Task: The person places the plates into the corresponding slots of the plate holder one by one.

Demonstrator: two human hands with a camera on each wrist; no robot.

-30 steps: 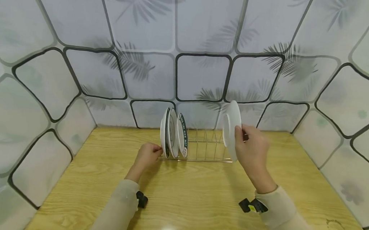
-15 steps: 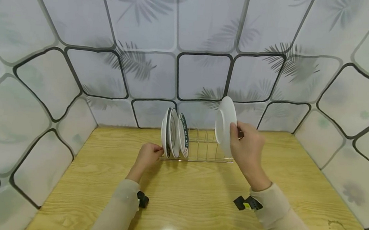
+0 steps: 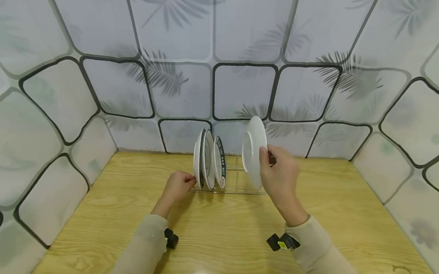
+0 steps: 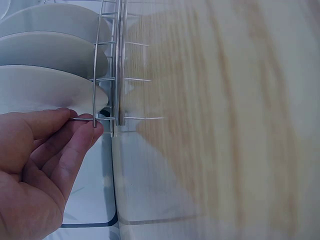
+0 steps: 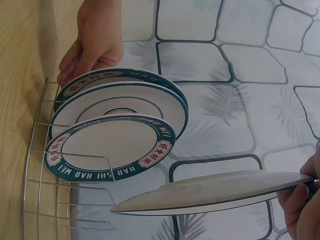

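My right hand (image 3: 281,176) grips the edge of a white plate (image 3: 253,154), thumb on the near side. The plate stands nearly upright over the right part of a wire dish rack (image 3: 244,193), its foot ring facing left. A green line runs along its rim (image 5: 210,204) in the right wrist view. My left hand (image 3: 176,188) pinches the rack's left end wire, as the left wrist view shows. Beside those fingers, several plates lean in the rack's left slots. The rightmost standing plate (image 5: 112,147) has a green lettered rim; behind it is a ringed plate (image 5: 177,107).
The rack stands on a wood-grain table (image 3: 211,235) near the patterned back wall (image 3: 242,93). Bare wire slots (image 5: 95,205) lie between the standing plates and the held one. Patterned side walls (image 3: 413,178) close in the table left and right.
My right hand has carried the plate leftward over the rack, closer to the standing plates. My left hand keeps its hold on the rack's end, and the standing plates stay put.
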